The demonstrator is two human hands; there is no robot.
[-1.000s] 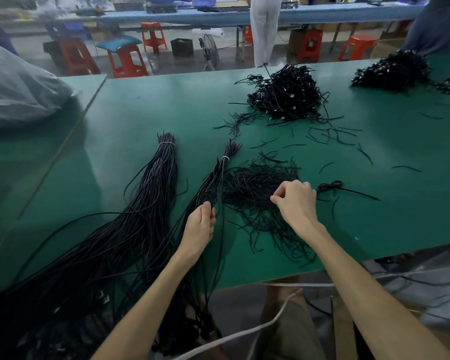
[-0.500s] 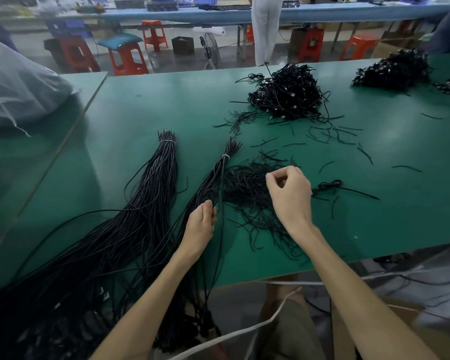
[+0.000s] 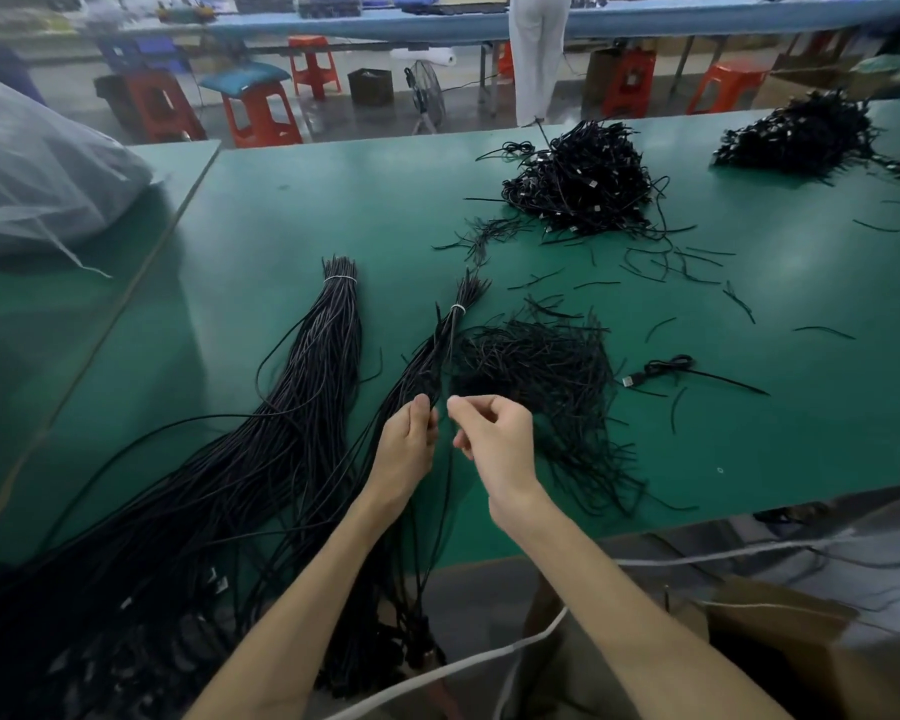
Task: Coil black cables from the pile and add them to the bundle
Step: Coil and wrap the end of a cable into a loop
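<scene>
We note the left hand gripping the thin bundle, with right hand fingers pinching one strand. Risk: it may snag in the pile and drag other cables along.

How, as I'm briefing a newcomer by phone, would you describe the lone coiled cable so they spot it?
On the green table, find the heap of short black strands beyond the right hand. Right of it, apart, lies the lone cable; unlike the stray strands around, it is coiled and has a silver plug.
</scene>
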